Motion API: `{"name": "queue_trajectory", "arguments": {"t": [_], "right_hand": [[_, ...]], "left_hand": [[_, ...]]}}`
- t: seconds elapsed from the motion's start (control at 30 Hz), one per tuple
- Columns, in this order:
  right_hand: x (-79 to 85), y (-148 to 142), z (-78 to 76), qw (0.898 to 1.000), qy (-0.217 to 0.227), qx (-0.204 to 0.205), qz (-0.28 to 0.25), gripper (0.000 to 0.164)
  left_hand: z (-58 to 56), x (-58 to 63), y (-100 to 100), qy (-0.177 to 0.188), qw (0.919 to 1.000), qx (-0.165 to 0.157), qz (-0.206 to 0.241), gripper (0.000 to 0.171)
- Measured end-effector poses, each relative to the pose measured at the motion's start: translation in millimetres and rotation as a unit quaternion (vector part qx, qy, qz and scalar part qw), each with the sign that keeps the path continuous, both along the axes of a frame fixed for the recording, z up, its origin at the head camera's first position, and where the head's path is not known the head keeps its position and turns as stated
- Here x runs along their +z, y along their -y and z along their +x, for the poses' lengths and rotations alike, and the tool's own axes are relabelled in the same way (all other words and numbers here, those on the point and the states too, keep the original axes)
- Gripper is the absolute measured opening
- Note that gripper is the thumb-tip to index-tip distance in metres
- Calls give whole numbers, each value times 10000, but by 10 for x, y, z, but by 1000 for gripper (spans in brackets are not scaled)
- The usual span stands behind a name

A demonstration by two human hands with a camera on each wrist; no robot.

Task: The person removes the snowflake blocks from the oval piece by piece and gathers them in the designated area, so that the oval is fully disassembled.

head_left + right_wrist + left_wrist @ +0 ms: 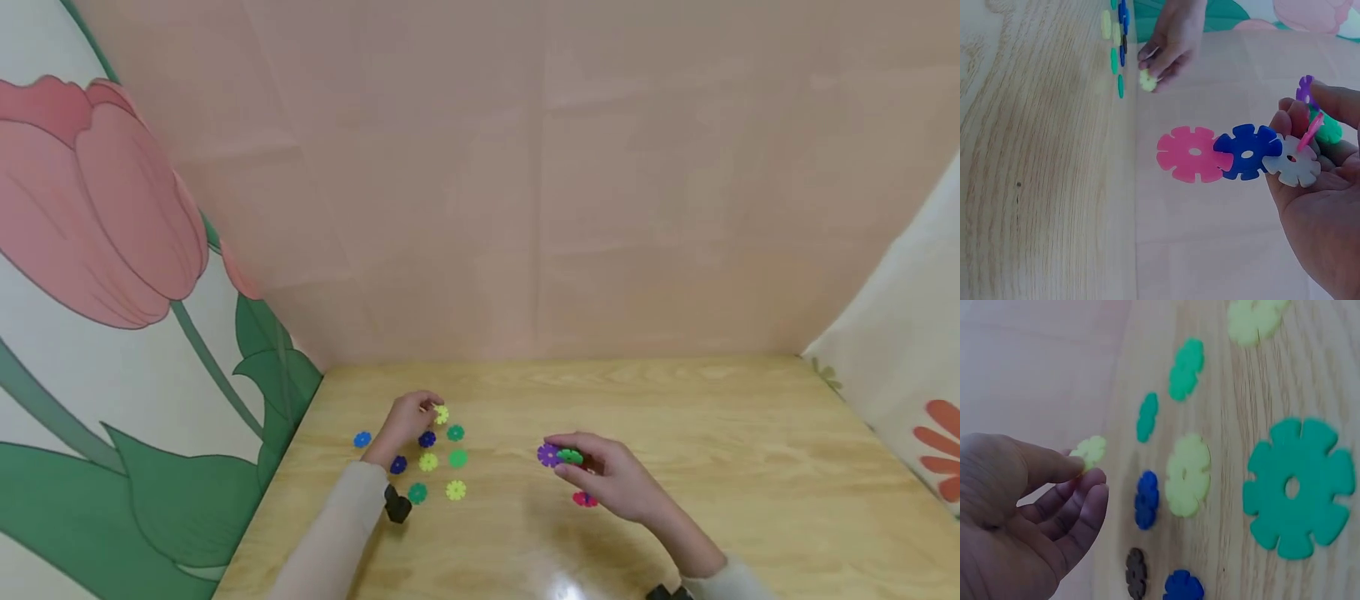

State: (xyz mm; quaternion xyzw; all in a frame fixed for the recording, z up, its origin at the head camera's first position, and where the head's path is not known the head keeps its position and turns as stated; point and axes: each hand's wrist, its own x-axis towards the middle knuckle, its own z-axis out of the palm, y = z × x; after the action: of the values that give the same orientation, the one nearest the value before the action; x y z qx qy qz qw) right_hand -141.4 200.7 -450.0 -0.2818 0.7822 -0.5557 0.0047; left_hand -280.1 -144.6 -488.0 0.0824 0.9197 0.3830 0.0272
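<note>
My left hand (407, 421) pinches a pale yellow flower-shaped disc (1091, 450) between thumb and fingers, above the far-left part of the table. My right hand (613, 477) grips a chain of slotted flower discs over the middle of the table. In the right wrist view the chain runs from a pink disc (1179, 156) through a blue disc (1241, 139) to a white disc (1300, 175). A second pink disc (1311, 131), a green disc (1331, 130) and a purple disc (1302, 91) continue it by the fingers. The fingers partly hide these joints.
Several loose discs lie near the left hand, among them a green disc (417, 493), a yellow disc (455, 490) and a bright blue disc (362, 439). The wooden table (712, 433) meets a pink backdrop (600, 208) behind and a tulip-printed sheet (127, 367) on the left.
</note>
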Motion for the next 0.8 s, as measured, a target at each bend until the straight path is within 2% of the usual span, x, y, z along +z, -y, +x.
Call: {"name": "queue_trajectory", "arguments": {"t": [0.1,0.2,0.3,0.43,0.53,0.67,0.8], "right_hand": [[-7,12,16,10000,-34,2,-24,36],[0,24,20,10000,-61,35,-37,36],[13,36,9,9999,-87,72,-33,36],[10,46,19,9999,-58,117,-11,36],[13,48,17,9999,-44,128,53,35],[23,49,10,9999,-25,136,99,33],[30,53,5,9998,45,200,69,34]], "left_hand": [[-69,-71,10,156,9997,46,-194,21],[-114,-93,0,250,9989,176,-357,21],[-155,-80,-19,239,9978,207,-588,18],[-166,-88,-35,173,9953,157,-943,16],[-172,-102,-25,160,9934,239,-1114,14],[-200,-128,3,113,9926,346,-1158,15],[-193,-104,30,-11,9956,450,-822,22]]}}
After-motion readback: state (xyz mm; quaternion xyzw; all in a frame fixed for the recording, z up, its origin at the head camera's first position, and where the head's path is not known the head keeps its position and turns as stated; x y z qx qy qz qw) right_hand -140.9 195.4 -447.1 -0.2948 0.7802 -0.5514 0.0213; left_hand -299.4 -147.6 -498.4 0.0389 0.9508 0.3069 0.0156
